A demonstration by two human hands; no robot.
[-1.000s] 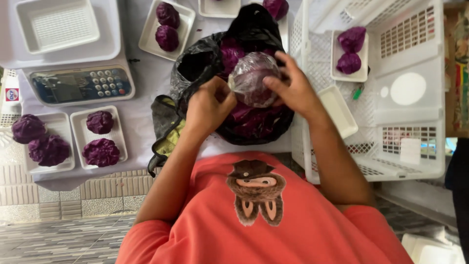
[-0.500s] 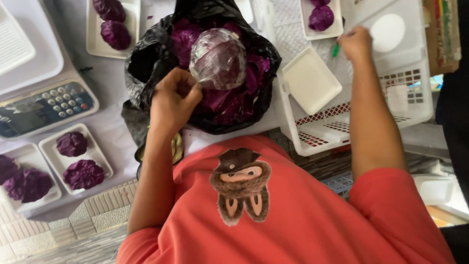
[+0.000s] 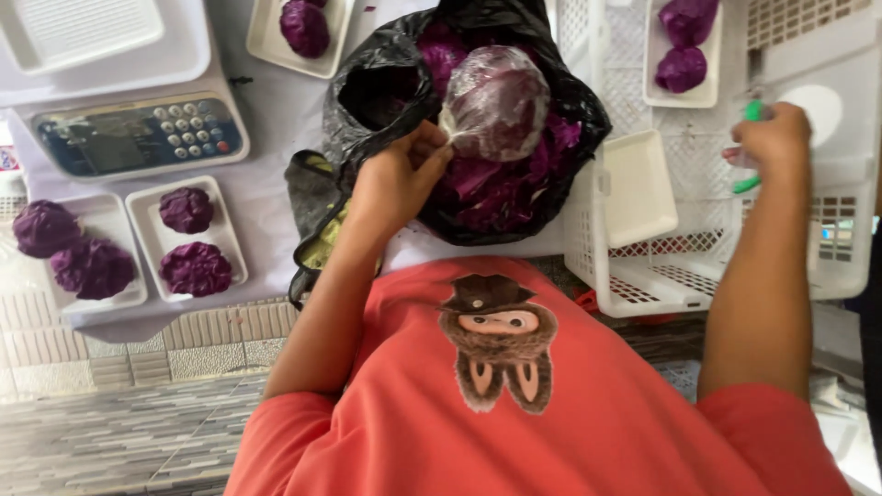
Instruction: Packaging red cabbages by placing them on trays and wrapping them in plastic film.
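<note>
My left hand (image 3: pixel 397 180) pinches the gathered film at the side of a plastic-wrapped purple cabbage (image 3: pixel 497 103), holding it above an open black bag (image 3: pixel 386 92) full of purple cabbage leaves. My right hand (image 3: pixel 776 138) is off to the right inside a white plastic crate (image 3: pixel 643 276), closed around a small green tool (image 3: pixel 751 115) whose ends stick out of the fist. An empty white foam tray (image 3: pixel 636 188) leans in the crate between the two hands.
A weighing scale with keypad (image 3: pixel 138 138) sits at the upper left with a white tray (image 3: pixel 83 32) on it. Foam trays holding purple cabbages (image 3: pixel 188 241) lie at left, top (image 3: pixel 303 28) and in the crate (image 3: pixel 682 55). Tiled floor lies below.
The right hand left the wrapped cabbage, reached into the crate and closed on the green tool. The left hand kept hold of the wrapped cabbage over the bag.
</note>
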